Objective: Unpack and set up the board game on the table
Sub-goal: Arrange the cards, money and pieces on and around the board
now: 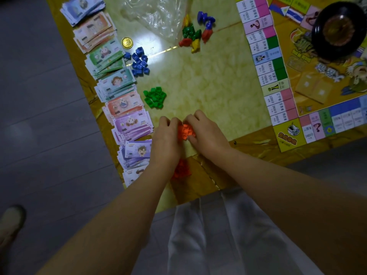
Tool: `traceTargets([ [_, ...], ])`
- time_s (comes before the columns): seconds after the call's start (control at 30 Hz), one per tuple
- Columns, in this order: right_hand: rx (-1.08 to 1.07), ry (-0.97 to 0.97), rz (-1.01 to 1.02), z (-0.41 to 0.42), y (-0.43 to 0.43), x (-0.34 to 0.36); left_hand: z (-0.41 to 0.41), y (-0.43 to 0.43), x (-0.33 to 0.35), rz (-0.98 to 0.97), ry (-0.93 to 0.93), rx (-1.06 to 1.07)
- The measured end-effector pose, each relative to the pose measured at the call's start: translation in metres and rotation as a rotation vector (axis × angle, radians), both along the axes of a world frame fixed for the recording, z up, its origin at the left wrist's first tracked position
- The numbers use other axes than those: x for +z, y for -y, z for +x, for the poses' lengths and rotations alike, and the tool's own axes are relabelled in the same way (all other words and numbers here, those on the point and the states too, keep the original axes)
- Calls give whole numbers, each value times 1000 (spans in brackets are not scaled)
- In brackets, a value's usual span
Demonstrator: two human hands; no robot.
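Forearms extended, left hand (166, 135) and right hand (207, 133) curl fingers round the orange house pile (185, 132) lying directly between them.

The left hand (167, 135) and right hand (207, 133) curl inward, fingertips close.

Bare forearms (139, 195), pale pleated garment (208, 235)

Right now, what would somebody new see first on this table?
Probably the left hand and right hand cupping a little pile of orange houses at the near edge of the table. Next, the colourful paper money fanned down the left side, and the big yellow game board on the right.
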State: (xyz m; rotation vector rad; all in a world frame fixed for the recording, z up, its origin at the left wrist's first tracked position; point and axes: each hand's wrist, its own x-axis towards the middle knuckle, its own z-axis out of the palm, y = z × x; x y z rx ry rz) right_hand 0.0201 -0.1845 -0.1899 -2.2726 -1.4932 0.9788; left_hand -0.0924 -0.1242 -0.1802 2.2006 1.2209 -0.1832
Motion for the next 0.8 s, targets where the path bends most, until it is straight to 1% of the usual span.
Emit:
traceTargets([
  [0.2,-85,-35,38,17,11,-3,13,6,0,65,-23,-52],
  [0.33,-313,-109,41,26,16,-7,17,5,-1,51,-17,-36],
  [0.47,-558,-229,61,35,14,-11,18,2,-7,5,46,117],
  [0.6,-732,-327,71,40,11,-13,19,-3,-11,-75,89,258],
  [0.7,-918,-532,87,42,7,-9,17,-8,-13,-224,182,394],
  [0.8,-1021,-651,74,47,6,-6,17,-11,-9,-425,318,587],
])
